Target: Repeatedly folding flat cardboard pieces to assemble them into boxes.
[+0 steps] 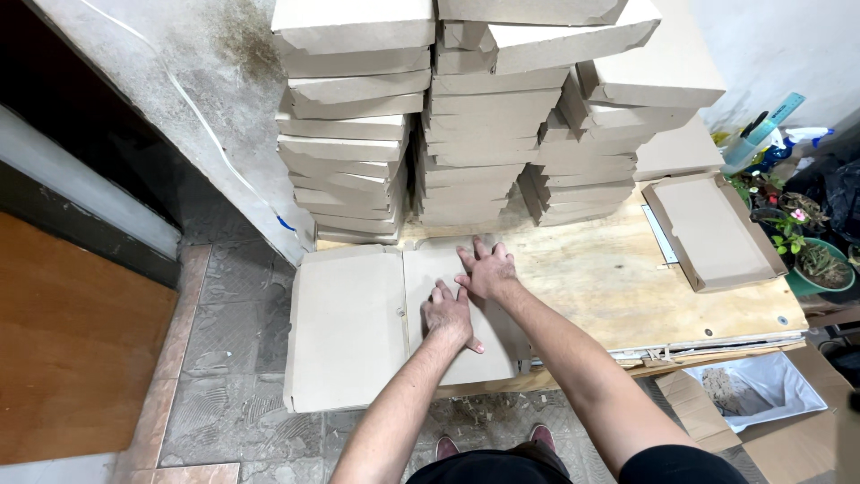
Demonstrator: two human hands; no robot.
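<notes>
A flat, unfolded brown cardboard box blank [349, 323] lies on the plywood table [627, 278], its left half hanging past the table's edge. My left hand [448, 314] presses flat on the right panel of the blank, fingers spread. My right hand [488, 269] presses just beyond it, fingers spread on the same panel near its far edge. Neither hand grips anything. Behind the hands rise three tall stacks of folded flat cardboard boxes [421, 116].
One open folded box [712, 233] lies on the table's right side. Potted plants [811, 251] and spray bottles [761, 139] stand at the far right. A carton with a plastic bag [761, 394] sits on the floor. My shoes [537, 437] stand on a tiled floor.
</notes>
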